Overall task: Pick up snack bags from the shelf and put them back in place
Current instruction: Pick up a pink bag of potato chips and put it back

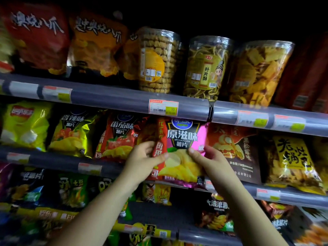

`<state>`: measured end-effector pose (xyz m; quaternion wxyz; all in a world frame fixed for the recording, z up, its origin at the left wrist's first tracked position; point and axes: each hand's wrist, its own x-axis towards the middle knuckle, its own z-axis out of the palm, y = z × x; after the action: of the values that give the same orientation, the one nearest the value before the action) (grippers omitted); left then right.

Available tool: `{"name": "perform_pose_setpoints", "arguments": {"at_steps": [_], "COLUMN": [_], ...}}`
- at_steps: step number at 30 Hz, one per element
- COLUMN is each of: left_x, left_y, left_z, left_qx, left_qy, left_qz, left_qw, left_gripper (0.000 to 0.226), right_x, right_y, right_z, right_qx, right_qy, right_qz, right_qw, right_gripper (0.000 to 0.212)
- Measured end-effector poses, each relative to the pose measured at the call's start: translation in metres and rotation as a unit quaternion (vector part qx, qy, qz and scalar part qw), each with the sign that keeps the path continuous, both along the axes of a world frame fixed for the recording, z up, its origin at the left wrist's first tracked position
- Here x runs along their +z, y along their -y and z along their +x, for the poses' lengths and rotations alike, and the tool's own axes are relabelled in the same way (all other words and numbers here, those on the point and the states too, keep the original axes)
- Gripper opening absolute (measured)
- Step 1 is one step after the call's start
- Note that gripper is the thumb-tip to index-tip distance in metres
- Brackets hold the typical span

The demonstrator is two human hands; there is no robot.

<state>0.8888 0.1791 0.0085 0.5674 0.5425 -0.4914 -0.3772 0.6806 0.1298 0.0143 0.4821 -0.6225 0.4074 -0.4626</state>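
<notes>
We record one glossy purple foil crisp bag (183, 139), gripped by left hand (142, 161) and right hand (210, 161); three clear plastic tubs (206, 68) above.

The top shelf (115, 98) carries a red bag (39, 32) and an orange bag (95, 43) toward its left end, three clear tubs (207, 68) further right; the middle shelf (53, 161) holds upright chip bags (71, 134) along its front edge.
</notes>
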Motion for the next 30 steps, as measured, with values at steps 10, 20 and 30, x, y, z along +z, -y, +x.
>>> {"name": "perform_pose_setpoints", "arguments": {"at_steps": [10,20,30], "left_x": [-0.01,-0.019,-0.014], "left_y": [0.048,0.043,-0.001], "left_z": [0.005,0.003,0.068], "left_qx": [0.057,0.075,0.184], "left_qy": [0.088,0.217,0.256], "left_qz": [-0.023,-0.041,-0.154], "left_qw": [0.994,0.972,0.937], "left_gripper": [0.035,0.042,0.027], "right_x": [0.002,0.001,0.002], "right_y": [0.034,0.028,-0.019], "right_z": [0.024,0.025,0.046], "right_qx": [-0.146,-0.173,-0.231], "right_qy": [-0.182,-0.238,-0.138], "right_qz": [-0.113,-0.081,-0.216], "right_qw": [0.966,0.952,0.939], "right_gripper": [0.038,0.036,0.015]}}
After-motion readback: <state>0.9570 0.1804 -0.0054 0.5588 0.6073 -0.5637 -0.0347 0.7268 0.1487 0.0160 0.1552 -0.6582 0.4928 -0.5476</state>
